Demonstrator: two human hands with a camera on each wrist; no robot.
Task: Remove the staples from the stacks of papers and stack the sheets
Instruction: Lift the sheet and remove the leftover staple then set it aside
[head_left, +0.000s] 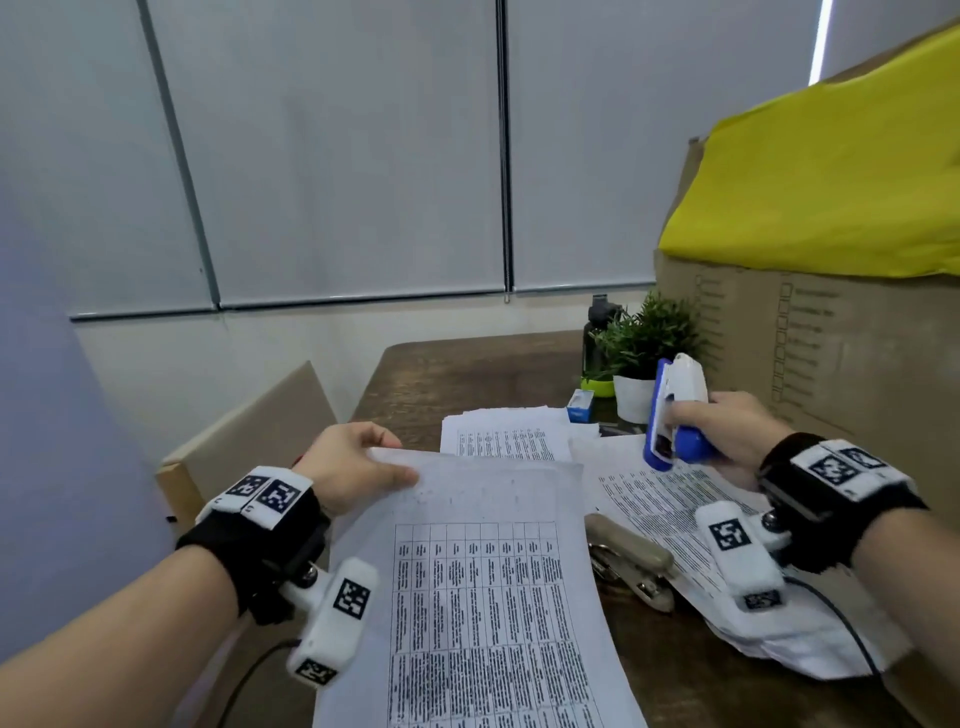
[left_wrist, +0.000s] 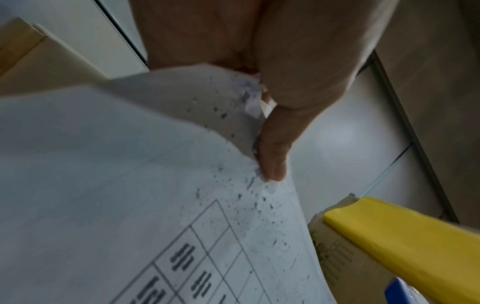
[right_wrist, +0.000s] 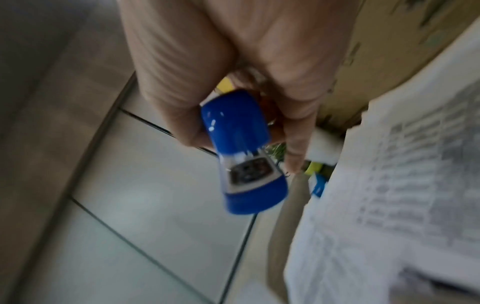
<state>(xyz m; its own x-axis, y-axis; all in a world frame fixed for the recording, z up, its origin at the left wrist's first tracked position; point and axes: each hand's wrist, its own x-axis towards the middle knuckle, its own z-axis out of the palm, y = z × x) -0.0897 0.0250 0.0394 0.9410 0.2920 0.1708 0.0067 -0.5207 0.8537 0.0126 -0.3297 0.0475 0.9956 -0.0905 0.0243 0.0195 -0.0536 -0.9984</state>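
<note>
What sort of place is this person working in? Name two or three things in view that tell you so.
Probably an office or workroom: printed sheets spread on a wooden desk, a blue stapler in the right hand, and roller blinds behind.

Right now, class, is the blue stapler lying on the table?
No: the right hand grips the blue stapler and holds it up in the air above the printed sheets on the table.

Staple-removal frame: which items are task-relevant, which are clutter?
In use:
- left hand pinching the held paper stack
- right hand gripping the blue stapler
- loose sheets

Clutter:
- beige stapler
- potted plant
- dark bottle
- cardboard box
</note>
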